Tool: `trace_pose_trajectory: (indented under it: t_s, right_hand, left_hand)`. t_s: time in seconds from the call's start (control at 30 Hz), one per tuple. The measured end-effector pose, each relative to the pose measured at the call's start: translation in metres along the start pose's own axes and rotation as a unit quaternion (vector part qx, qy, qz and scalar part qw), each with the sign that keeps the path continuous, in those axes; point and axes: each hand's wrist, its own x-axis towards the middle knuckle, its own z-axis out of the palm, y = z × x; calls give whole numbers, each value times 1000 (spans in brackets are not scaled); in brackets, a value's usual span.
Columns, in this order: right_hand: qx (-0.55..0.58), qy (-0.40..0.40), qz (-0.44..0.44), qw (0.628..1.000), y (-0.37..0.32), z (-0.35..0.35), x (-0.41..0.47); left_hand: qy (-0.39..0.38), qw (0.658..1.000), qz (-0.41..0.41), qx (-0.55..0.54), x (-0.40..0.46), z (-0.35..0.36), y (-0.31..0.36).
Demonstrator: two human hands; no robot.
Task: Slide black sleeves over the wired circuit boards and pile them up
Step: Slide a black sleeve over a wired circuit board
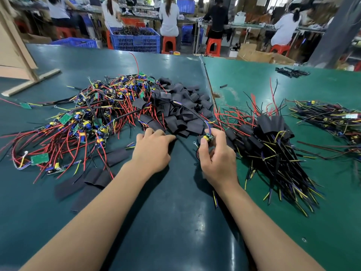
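Note:
A tangled heap of wired circuit boards [88, 114] with red, black and yellow leads covers the left of the table. Behind my hands lies a pile of loose black sleeves [181, 110]. My right hand [216, 159] pinches a small wired circuit board [208, 137] between thumb and fingers, its wires trailing up over the sleeves. My left hand [152, 151] reaches forward palm down, its fingertips touching the near edge of the sleeve pile. To the right rests a pile of sleeved boards [269, 137] with their wires fanned toward me.
Flat black sleeves [93, 177] lie scattered at the near left. A second bundle of wired boards [328, 120] sits at the far right on the green mat [322, 192]. Blue crates [136, 40], orange stools and seated workers fill the background.

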Motion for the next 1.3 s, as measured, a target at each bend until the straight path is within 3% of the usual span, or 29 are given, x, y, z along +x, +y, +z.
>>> trace_pose_trajectory:
  t_s: [0.23,0.4,0.6,0.73,0.9,1.1,1.3]
  right_hand:
    - [29,17,11,999,2,1,0]
    - [148,63,36,986,-6,-7,-2]
    - [308,92,100,942,-17,-24,6]
    - [348,89,113,926,-17,-36,11]
    - [317,73,89,942,-18,-36,11]
    - [334,95,63,936,-19,-33,11]
    - [363,88,95,923,-18,-33,9]
  left_hand:
    - [50,986,-47,-151,-35,1,-2]
    - [-8,977,64,-205,-45,-8,-23]
    - [26,960,68,-270,-39,-2,-29]
    - [31,965,65,-251,-38,3,-30]
    - [58,966,75,-239,-40,3,-27]
    - [63,970,25,-233,-40,2,-26]
    - [73,958,58,-271,-45,-3,-28]
